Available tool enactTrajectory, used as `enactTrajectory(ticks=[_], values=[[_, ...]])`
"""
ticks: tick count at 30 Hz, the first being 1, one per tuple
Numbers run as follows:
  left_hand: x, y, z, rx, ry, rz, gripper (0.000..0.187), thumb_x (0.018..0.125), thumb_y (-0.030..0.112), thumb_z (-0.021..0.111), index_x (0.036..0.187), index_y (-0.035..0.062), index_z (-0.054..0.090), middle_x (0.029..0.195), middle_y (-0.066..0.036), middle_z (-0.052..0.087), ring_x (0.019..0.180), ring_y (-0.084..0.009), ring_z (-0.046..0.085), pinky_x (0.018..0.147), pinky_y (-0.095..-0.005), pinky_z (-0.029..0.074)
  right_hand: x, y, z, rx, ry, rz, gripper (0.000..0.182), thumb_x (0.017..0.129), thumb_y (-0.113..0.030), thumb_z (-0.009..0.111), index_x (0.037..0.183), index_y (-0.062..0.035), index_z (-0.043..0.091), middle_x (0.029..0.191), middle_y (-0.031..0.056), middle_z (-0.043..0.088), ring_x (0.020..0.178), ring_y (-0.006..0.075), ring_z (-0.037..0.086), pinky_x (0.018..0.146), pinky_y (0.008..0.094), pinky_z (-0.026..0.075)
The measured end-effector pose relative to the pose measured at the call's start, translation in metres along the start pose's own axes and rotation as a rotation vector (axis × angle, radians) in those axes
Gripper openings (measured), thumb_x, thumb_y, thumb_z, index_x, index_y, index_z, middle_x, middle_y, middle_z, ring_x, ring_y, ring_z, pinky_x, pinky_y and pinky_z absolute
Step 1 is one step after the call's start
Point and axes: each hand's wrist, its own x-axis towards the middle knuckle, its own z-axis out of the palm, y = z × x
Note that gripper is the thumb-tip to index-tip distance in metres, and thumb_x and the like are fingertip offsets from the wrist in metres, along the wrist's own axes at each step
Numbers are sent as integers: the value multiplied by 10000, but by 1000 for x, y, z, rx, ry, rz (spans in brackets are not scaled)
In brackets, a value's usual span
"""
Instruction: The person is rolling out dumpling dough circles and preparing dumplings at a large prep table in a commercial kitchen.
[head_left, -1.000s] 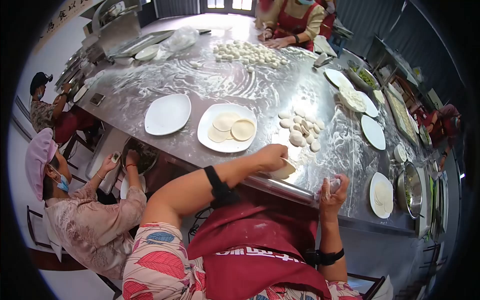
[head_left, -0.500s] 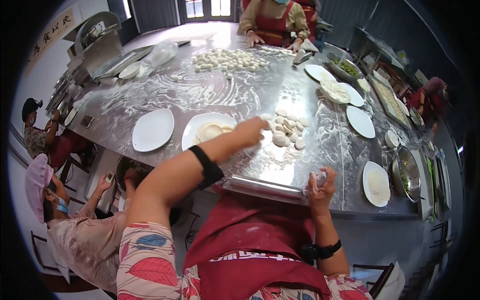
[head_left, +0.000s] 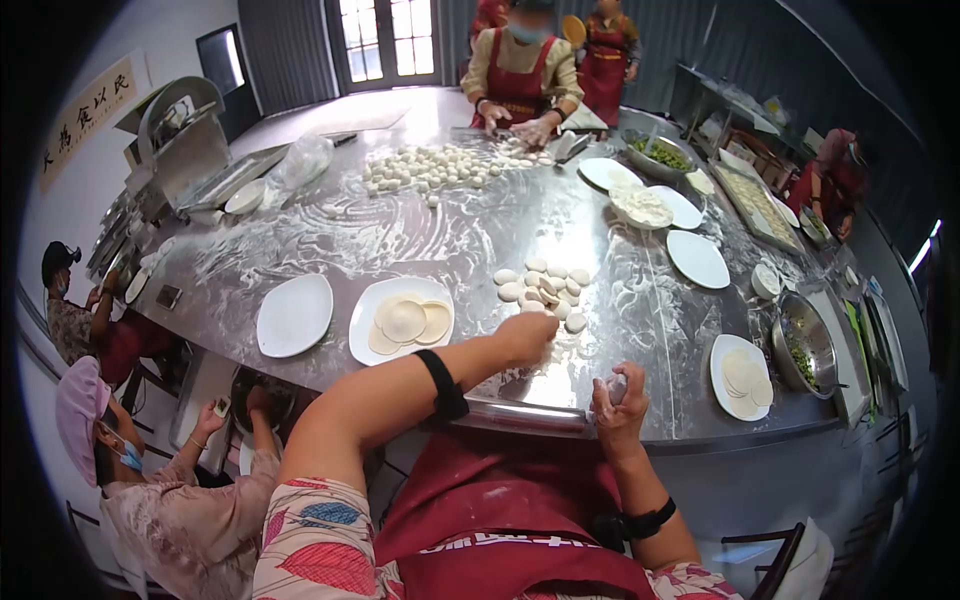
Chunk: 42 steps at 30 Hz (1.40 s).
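Note:
Just on the near side of a cluster of small flattened dough discs, my left hand is over the floured metal table. Its fingers are curled down and partly blurred; what they hold, if anything, is hidden. At the table's near edge, my right hand is closed at the right end of a shiny rolling pin. A pale rounded shape shows between its thumb and fingers. To the left of my left forearm, a white plate carries several rolled dough wrappers.
Another white plate lies left. On the right are a plate of wrappers, a steel bowl of green filling and a flour bowl. Dough pieces lie across the table before a co-worker. Another person sits left.
My left hand has moved from the left side of the dough discs to their near side. My right hand stays by the rolling pin's end. The view has tilted upward.

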Motion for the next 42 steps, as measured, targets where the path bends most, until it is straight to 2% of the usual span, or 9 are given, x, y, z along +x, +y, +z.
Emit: enactTrajectory(ticks=[3,13,20,24,27,28,32,36,42], values=[[-20,15,5,-442,-203,-153,289,692,149,656,951,34,602,817,-118,643,750,-249,617,707,-350,482,-8,-8,-8,47,-52,95,321,764,11,643,1012,-56,450,621,73,489,460,134,483,431,284,384],[-41,8,8,-205,-148,-167,205,709,194,641,844,40,629,792,-129,646,749,-257,618,679,-356,470,18,3,5,40,-26,-4,256,769,-36,655,945,-60,471,642,89,542,530,150,566,481,279,445],[-45,18,-5,-286,-218,-213,212,731,128,663,917,25,667,825,-116,671,759,-186,629,706,-312,488,39,10,17,99,-133,149,246,807,-60,637,973,-66,456,557,63,540,470,136,544,436,288,419],[-43,10,-6,-311,-242,-203,193,713,165,675,859,38,684,823,-133,677,759,-247,648,707,-342,494,32,8,11,70,-124,114,244,813,-73,639,981,-69,461,563,58,524,479,133,524,454,285,416],[-55,4,0,-336,-156,-297,192,711,170,676,854,40,676,819,-133,673,766,-242,646,702,-345,494,9,3,1,32,-79,83,254,815,-84,644,996,-66,466,565,75,522,476,157,537,452,293,416],[-59,11,-5,-381,-192,-355,182,719,174,666,851,48,671,818,-139,667,778,-265,642,707,-362,495,9,-3,-2,14,-106,132,280,801,-84,653,1003,-48,463,639,131,561,543,259,593,494,340,449],[-56,24,-4,-95,-68,-179,181,753,162,652,884,38,666,825,-148,663,763,-276,642,705,-353,490,39,0,15,-100,-66,14,307,773,-62,652,1002,-27,450,815,211,586,722,404,594,606,413,473],[-44,18,-7,-244,-212,-144,173,742,172,639,857,47,666,823,-135,663,793,-299,631,729,-381,488,41,5,17,-76,-126,101,317,775,-71,652,1015,-38,447,788,209,579,696,392,596,580,413,470],[-55,7,-14,-282,-157,-150,198,732,165,652,875,29,629,792,-148,641,761,-278,618,701,-360,475,5,-6,-5,-56,-114,145,350,768,-86,667,1043,-32,458,836,221,589,747,412,599,614,415,478]])
